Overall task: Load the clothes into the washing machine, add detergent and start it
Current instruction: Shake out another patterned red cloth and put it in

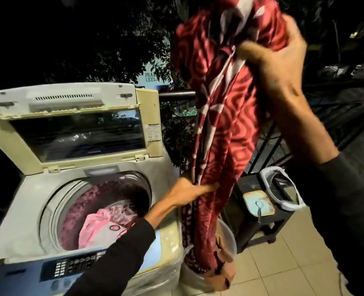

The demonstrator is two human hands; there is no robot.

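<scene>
the right hand, raised high at the top of the view, grasps a bunch of the long red cloth with pale swirls and white patches, fingers curled around the gathered folds. lower down, the left hand reaches across in a black sleeve and pinches the same cloth partway along its hanging length, thumb pressed into the fabric. the cloth drops from the right hand in a twisted column, and its lower end sits inside a pale plastic bucket on the tiled floor just beside the cream top-loading washing machine. the machine's lid stands propped open, and its round drum already holds pink and dark red patterned clothes. a dark control panel runs along the near edge. to the right of the bucket stands a black plastic stool carrying a small pale blue lidded box.
</scene>
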